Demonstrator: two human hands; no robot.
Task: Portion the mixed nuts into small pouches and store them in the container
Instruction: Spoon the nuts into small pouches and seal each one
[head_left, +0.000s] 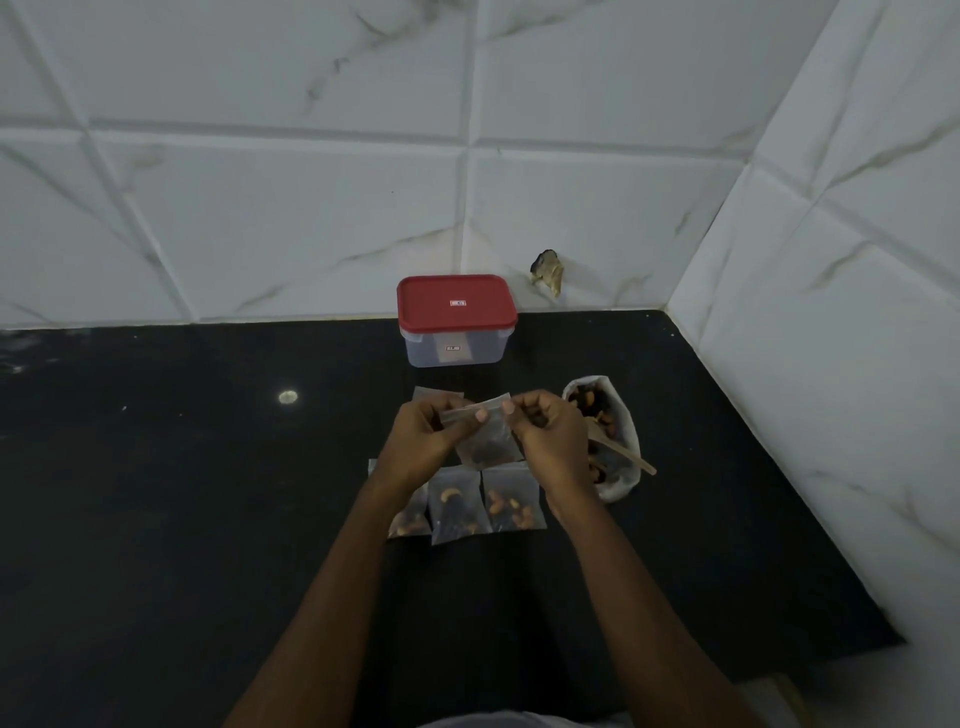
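Observation:
Both my hands hold one small clear pouch (488, 441) with nuts in its bottom, lifted above the black counter. My left hand (426, 441) pinches the left end of its top strip, my right hand (550, 441) the right end. Three filled pouches lie flat in a row below my hands: one (413, 517) partly under my left wrist, one (457, 512) in the middle, one (514, 506) on the right. An open white bag of mixed nuts (618, 441) with a wooden spoon (626, 454) in it stands to the right. The clear container (454, 348) with its red lid on stands behind.
White marble-look tiled walls close the counter at the back and on the right, forming a corner. An empty pouch (431, 393) lies behind my left hand. A small pale spot (288, 397) marks the black counter (182, 493) on the left.

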